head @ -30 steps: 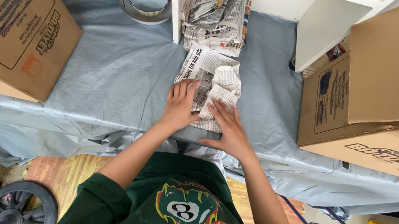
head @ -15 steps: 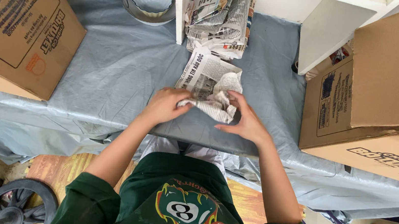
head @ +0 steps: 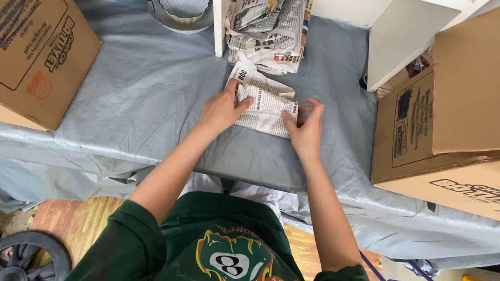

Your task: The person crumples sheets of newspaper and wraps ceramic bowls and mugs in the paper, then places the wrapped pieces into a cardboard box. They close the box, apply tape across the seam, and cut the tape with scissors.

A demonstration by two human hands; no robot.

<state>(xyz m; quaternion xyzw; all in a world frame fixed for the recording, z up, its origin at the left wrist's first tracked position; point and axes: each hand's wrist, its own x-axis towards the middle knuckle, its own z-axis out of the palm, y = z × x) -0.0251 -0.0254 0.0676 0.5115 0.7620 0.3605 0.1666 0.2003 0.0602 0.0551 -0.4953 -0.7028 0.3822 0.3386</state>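
Newspaper bundle (head: pixel 266 103) on grey plastic sheet (head: pixel 139 100), between both hands. Left hand (head: pixel 223 110) grips its left edge, right hand (head: pixel 305 128) pinches its right edge. Just behind it, one stack of folded newspapers (head: pixel 272 24). Two brown cardboard boxes with printed panels: left box (head: pixel 16 32), right box (head: pixel 479 113). One white bowl (head: pixel 181 6) under white shelf (head: pixel 217 1).

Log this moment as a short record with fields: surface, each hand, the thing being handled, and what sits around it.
surface: table under a grey plastic sheet
left hand: pressing on the left edge of the newspaper bundle
right hand: gripping the bundle's right edge
bundle: folded newspaper, lying flat on the sheet
behind bundle: stack of newspapers
far left: white bowl beside the white shelf upright
sides: left cardboard box, right cardboard box
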